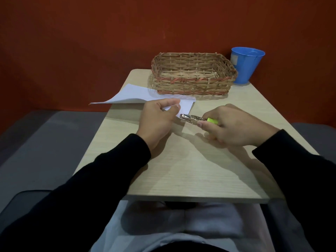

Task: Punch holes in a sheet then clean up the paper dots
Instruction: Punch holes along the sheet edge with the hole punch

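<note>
Pinching paper [183, 104] in left hand [157, 118], squeezing punch [192, 119] in right hand [234, 127]; risking torn edge, dots scattering across table [181, 170].

My right hand [234, 126] covers most of the punch [190, 118], leaving only its metal head and a bit of green handle showing. My left hand [158, 120] hides part of the sheet [138, 94]. Any paper dots are too small to tell.
</note>
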Available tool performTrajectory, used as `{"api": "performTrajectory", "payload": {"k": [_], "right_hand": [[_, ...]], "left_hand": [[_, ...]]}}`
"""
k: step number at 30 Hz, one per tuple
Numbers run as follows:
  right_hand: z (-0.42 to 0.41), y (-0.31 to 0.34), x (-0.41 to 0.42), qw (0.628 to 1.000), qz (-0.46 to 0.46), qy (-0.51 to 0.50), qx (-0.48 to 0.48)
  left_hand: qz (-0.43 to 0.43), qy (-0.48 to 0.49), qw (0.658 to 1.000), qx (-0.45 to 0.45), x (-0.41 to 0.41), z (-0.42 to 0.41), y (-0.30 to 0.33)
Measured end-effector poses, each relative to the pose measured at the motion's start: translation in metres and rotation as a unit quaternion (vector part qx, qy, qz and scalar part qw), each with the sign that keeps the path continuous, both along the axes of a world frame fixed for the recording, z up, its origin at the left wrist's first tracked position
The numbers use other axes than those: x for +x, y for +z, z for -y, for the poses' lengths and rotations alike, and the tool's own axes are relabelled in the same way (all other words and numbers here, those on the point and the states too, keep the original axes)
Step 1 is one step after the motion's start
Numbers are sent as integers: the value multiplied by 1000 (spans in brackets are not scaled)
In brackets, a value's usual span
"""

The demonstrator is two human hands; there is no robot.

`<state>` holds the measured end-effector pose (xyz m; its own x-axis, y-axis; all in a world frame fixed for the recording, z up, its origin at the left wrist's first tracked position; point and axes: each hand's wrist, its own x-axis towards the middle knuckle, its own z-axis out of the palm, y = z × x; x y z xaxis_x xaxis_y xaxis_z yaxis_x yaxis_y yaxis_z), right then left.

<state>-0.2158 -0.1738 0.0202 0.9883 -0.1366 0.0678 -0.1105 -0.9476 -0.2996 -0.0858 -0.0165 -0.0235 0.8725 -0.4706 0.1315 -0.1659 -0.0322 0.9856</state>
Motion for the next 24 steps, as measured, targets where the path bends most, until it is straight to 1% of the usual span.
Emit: {"api": "performTrajectory", "payload": {"k": [4, 8, 10, 13, 16, 19, 21, 24], "right_hand": [[13, -4, 3, 1000, -12, -19, -20], [16, -5, 5, 999, -18, -25, -19], [16, -6, 6, 999, -14, -20, -33], [16, -8, 9, 999, -27, -22, -40], [15, -5, 9, 998, -37, -27, -38], [12, 0, 6, 999, -23, -14, -38], [12, 4, 6, 1000, -24, -14, 7], [12, 5, 3, 995, -32, -18, 93]], "left_hand": [[-3, 13, 1000, 19, -2, 18, -5], [20, 25, 999, 34, -3, 24, -7], [30, 25, 998, 39, -3, 24, -8], [18, 24, 999, 39, -2, 25, -10], [-16, 24, 999, 24, 1, 24, -14], [-104, 2, 994, -28, 2, 22, -13], [-161, 1, 986, -43, 3, 20, -9], [-174, -6, 982, -71, 0, 16, -3]]}}
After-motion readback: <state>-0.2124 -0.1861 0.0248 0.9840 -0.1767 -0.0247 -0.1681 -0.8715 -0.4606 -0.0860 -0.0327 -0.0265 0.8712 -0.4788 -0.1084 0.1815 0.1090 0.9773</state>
